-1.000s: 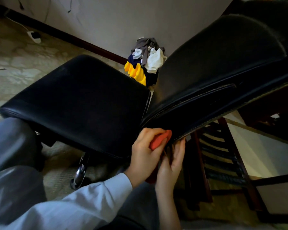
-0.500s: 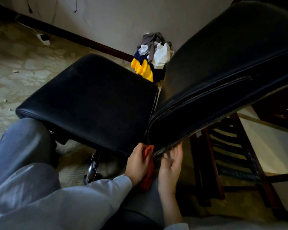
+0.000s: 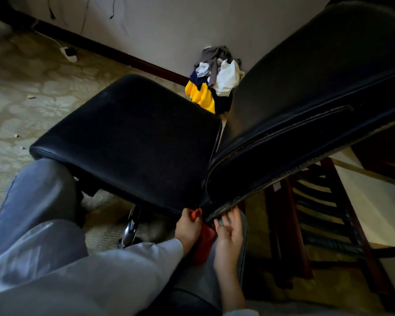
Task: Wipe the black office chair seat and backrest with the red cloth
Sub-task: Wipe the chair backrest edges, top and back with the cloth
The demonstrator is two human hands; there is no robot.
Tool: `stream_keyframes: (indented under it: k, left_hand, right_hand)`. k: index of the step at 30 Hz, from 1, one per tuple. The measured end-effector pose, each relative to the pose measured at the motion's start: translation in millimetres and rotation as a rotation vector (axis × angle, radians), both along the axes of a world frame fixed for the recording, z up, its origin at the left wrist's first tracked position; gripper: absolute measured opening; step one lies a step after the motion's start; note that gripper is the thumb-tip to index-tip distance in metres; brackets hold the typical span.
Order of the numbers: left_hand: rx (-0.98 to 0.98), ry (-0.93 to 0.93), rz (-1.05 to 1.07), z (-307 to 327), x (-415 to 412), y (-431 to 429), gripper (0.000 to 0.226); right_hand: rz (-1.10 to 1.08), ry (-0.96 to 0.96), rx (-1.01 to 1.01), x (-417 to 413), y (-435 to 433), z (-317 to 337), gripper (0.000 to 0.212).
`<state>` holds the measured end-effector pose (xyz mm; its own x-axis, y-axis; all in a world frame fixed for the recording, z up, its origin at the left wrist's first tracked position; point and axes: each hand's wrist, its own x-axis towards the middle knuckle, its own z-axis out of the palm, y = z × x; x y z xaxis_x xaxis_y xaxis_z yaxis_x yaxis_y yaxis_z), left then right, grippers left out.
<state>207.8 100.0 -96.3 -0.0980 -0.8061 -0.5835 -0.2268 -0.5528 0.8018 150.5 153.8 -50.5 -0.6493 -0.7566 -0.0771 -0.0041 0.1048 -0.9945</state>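
The black office chair fills the middle of the view, with its seat [image 3: 132,142] at centre and its backrest [image 3: 306,115] leaning off to the right. My left hand [image 3: 188,229] grips the red cloth [image 3: 204,242] at the near corner where seat and backrest meet. The cloth's top pokes out by my fingers and the rest hangs down between my hands. My right hand [image 3: 229,231] is palm up, its straight fingers touching the worn lower edge of the backrest.
A pile of clothes [image 3: 212,80] lies against the wall behind the chair. A dark wooden chair frame [image 3: 317,213] stands under the backrest at right. My grey trouser leg [image 3: 32,201] is beside the seat's left edge. The chair's chrome base [image 3: 130,229] shows below.
My left hand and the red cloth slid down along the backrest's lower edge to the seat corner. More cloth now hangs below. My right hand stayed under that edge.
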Motion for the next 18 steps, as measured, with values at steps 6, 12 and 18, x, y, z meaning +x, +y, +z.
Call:
stream_keyframes:
  k: [6, 12, 18]
  left_hand:
    - [-0.050, 0.074, 0.114, 25.2, -8.5, 4.1, 0.013]
    - [-0.125, 0.213, 0.159, 58.9, -7.3, 3.7, 0.004]
    - [-0.311, 0.422, 0.191, 95.4, 0.5, 4.2, 0.007]
  right_hand:
    - [0.025, 0.049, 0.051, -3.0, 2.0, 8.4, 0.061]
    - [0.041, 0.115, 0.086, -13.8, 4.9, 20.8, 0.044]
    - [-0.017, 0.109, 0.001, -23.0, -1.8, 42.8, 0.033]
